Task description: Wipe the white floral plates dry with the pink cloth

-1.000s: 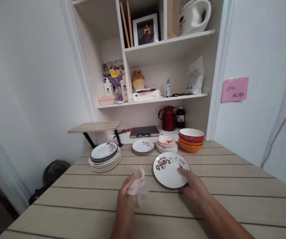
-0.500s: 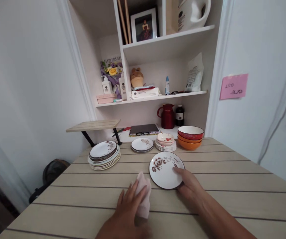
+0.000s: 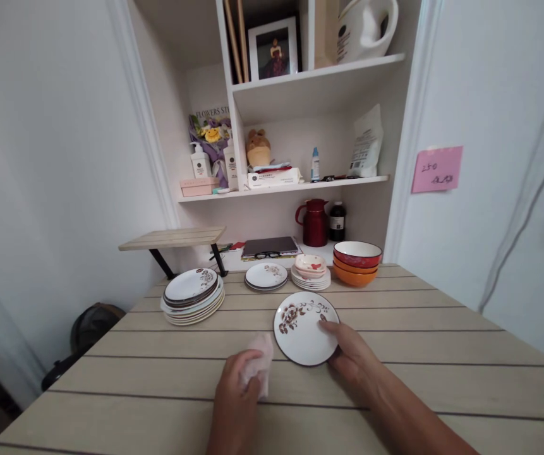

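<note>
In my right hand (image 3: 354,354) is a white plate (image 3: 306,335) with brown flowers and a dark rim. My thumb lies on its face and the fingers are underneath, out of sight. To the left, my left hand (image 3: 237,385) is closed around a pale pink cloth (image 3: 261,360), which stands up between thumb and fingers beside the plate. Behind the held plate, two similar flowered plates (image 3: 266,275) are stacked on the table.
A tall stack of plates (image 3: 193,294) stands at the left by a small raised wooden shelf (image 3: 172,238). Small pink dishes (image 3: 310,272) and stacked red and orange bowls (image 3: 356,262) stand at the back right. Behind them are a laptop (image 3: 270,246) and a red jug (image 3: 315,222).
My left hand has turned and curled its fingers around the cloth, where they were spread over it before. The plate and my right hand sit slightly further left in view.
</note>
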`<state>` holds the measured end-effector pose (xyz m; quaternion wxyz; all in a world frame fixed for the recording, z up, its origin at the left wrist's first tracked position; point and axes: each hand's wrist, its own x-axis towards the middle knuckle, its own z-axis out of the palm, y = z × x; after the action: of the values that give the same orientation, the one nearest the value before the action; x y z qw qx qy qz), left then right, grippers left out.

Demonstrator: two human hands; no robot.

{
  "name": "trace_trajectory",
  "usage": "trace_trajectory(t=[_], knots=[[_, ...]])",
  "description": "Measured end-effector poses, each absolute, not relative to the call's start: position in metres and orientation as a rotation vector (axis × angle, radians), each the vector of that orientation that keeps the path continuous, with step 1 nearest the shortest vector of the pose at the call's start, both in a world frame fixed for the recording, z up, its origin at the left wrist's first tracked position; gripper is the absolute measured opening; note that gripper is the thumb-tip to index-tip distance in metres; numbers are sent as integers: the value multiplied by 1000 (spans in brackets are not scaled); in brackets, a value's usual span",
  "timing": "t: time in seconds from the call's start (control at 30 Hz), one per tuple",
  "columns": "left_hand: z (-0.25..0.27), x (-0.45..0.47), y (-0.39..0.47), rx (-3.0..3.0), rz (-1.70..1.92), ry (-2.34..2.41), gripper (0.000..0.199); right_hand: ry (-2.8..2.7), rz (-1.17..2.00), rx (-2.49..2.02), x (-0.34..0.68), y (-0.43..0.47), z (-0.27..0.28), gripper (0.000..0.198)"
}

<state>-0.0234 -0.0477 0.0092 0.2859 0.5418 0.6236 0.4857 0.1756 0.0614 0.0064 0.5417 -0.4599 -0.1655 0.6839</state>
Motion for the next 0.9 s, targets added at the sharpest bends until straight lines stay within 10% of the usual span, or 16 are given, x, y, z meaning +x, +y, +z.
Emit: trace_trajectory(t=[0.2,0.67,0.9], knots=[[19,-20,-35,1214,1542,1536,37,-390,1755,-977,166,55,5,37],[-1,-2,-13,2673,1053,2223,89,-318,1789,-843,167,51,25,33],[-4,-9,9,3370,955,1390,70,-340,1876,-738,171,48,32,37]])
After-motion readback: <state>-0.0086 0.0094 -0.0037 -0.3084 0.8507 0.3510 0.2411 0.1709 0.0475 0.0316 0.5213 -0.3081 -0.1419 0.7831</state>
